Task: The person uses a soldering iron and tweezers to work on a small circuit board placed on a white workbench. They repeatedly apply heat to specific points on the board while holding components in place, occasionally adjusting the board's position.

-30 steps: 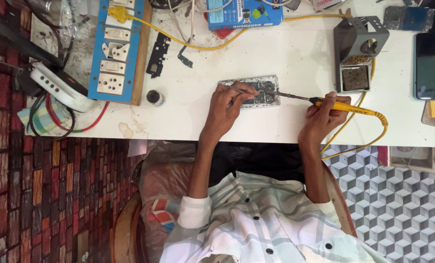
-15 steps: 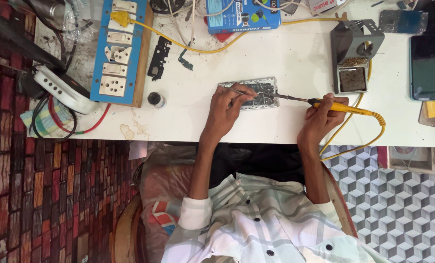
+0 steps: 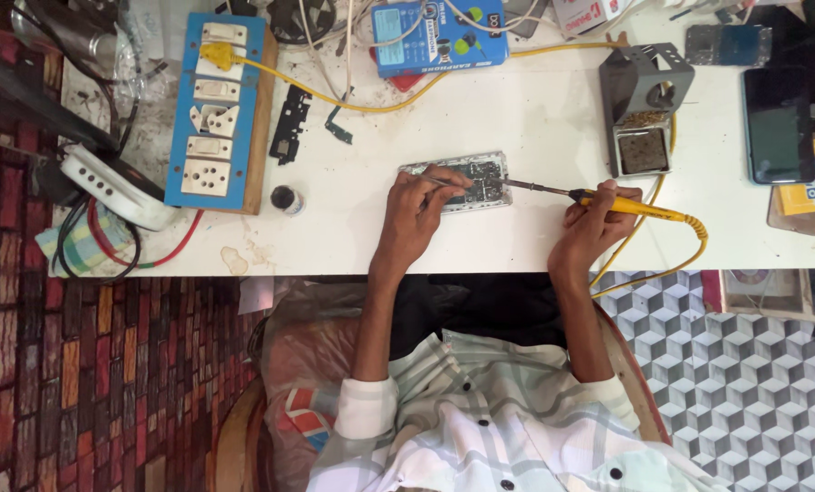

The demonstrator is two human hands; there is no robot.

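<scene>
Your right hand grips the yellow iron, its tip on the opened phone mid-table. Your left hand pinches thin tweezers over the board. The stand sits far right.

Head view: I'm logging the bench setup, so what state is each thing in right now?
Opened phone: back off, circuit board exposed, flat on table.
Soldering iron: held in right hand, tip on the board.
Left hand: fingers pinch a thin tool over the phone.
Iron stand: empty.
Dark phone: screen off.
Switchboard: yellow plug inserted.
</scene>
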